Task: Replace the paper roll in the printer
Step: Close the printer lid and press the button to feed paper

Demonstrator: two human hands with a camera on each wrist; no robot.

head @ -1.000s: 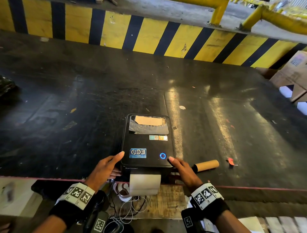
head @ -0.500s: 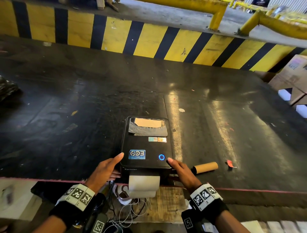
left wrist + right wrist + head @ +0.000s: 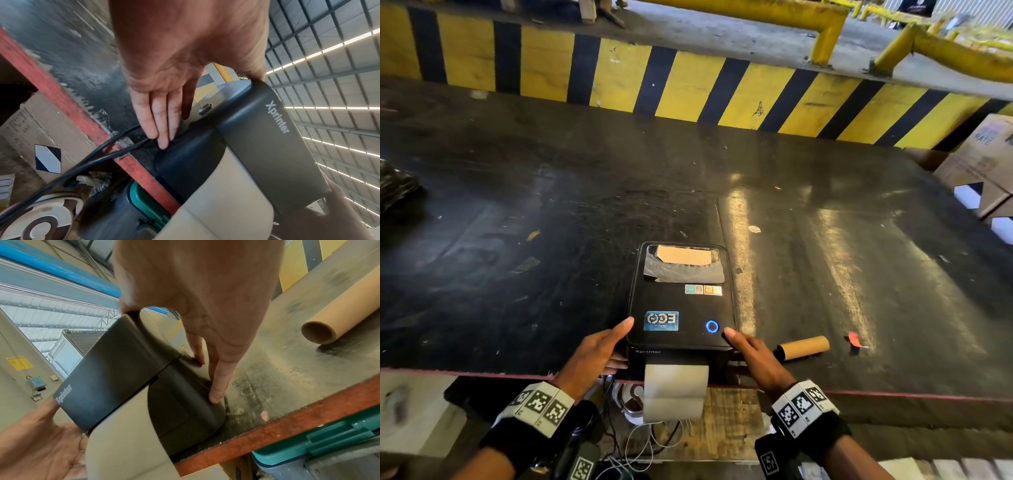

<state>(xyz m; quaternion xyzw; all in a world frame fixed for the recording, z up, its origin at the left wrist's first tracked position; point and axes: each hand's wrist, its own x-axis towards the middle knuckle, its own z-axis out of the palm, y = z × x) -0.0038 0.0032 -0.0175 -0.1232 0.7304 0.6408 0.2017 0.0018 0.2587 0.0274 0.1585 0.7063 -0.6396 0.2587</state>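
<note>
A black Xprinter label printer [image 3: 681, 301] sits with its lid down at the near edge of the dark table [image 3: 825, 257]; its blue ring light [image 3: 711, 326] is lit. A pale paper strip [image 3: 676, 390] hangs from the front slot over the table edge. My left hand [image 3: 601, 349] lies along the printer's left front corner, thumb on the lid, fingers [image 3: 162, 123] straight against the side. My right hand [image 3: 751, 353] mirrors it at the right corner, fingers [image 3: 218, 382] straight down the side. An empty brown cardboard core [image 3: 803, 347] lies on the table just right of my right hand.
The table's red front edge [image 3: 893, 394] runs under the printer. Black cables [image 3: 115, 146] and a white reel [image 3: 631, 401] hang below it, near a teal-lidded bin [image 3: 329, 443]. Cardboard boxes [image 3: 983, 171] stand at right, a yellow-black barrier [image 3: 688, 85] behind, a dark bundle [image 3: 393, 188] at far left.
Both hands stay at the printer's front corners. The paper strip hangs a little lower from the slot than a second ago.
</note>
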